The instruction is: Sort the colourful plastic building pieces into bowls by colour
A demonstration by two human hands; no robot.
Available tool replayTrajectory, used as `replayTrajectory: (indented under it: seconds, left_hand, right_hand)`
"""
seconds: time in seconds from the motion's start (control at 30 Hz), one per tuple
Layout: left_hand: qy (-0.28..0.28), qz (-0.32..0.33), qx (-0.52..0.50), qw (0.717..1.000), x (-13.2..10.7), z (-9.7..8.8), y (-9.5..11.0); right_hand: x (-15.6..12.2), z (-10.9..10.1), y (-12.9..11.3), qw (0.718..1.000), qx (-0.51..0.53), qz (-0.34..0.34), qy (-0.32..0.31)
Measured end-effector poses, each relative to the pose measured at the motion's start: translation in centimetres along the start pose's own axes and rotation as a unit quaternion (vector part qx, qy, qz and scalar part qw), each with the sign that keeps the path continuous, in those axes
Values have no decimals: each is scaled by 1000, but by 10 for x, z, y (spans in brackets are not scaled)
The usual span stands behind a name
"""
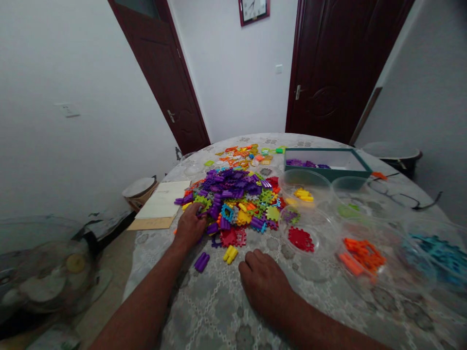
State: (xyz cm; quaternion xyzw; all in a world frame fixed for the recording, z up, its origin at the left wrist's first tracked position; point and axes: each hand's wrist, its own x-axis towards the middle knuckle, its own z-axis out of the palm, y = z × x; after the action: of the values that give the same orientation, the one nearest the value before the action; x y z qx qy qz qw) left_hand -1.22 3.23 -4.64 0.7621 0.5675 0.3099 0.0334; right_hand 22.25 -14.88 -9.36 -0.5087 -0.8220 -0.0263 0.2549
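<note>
A heap of small plastic building pieces [237, 194] in purple, green, yellow, orange and red lies on a round table with a lace cloth [219, 301]. My left hand [189, 226] rests at the heap's near left edge, fingers curled into the pieces; what it grips is hidden. My right hand [264, 284] lies knuckles-up on the cloth, fingers folded under, just right of a loose yellow piece [230, 253] and a purple piece [202, 261]. Clear bowls hold sorted pieces: red [301, 239], yellow [304, 194], orange [361, 255], teal [443, 257].
A teal-rimmed box [328, 163] with purple pieces stands at the back right. Eyeglasses [404, 197] lie at the right. A paper pad [160, 206] overhangs the left edge. A fan [40, 272] stands on the floor left. Two dark doors are behind.
</note>
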Motion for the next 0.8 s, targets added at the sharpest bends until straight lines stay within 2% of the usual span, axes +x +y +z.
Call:
replayTrajectory:
  seconds: [0.2,0.37,0.47,0.53,0.6,0.63,0.73,0.8]
  left_hand:
    - [12,-51,-48,997,2,0,9]
    - [42,-88,-125,987,6,-14,12]
    - [60,-132,-195,970,12,-27,12]
    - [67,-162,-267,948,16,-33,15]
    - [64,-187,-383,902,17,-34,20]
    - [55,-201,-454,866,17,-33,24]
    - [7,-245,-641,728,13,-28,39]
    - [-36,-282,-702,652,8,-25,49]
  right_hand:
    - [1,-3,0,999,11,14,-36]
    - [3,-7,-1,997,34,33,-63]
    - [2,-8,-1,996,47,37,-66]
    - [1,-7,-1,996,55,38,-59]
    - [1,-6,-1,996,63,39,-51]
    - [0,-5,-1,996,67,41,-47]
    - [1,-3,-1,995,73,45,-42]
    - [1,-3,-1,996,76,43,-35]
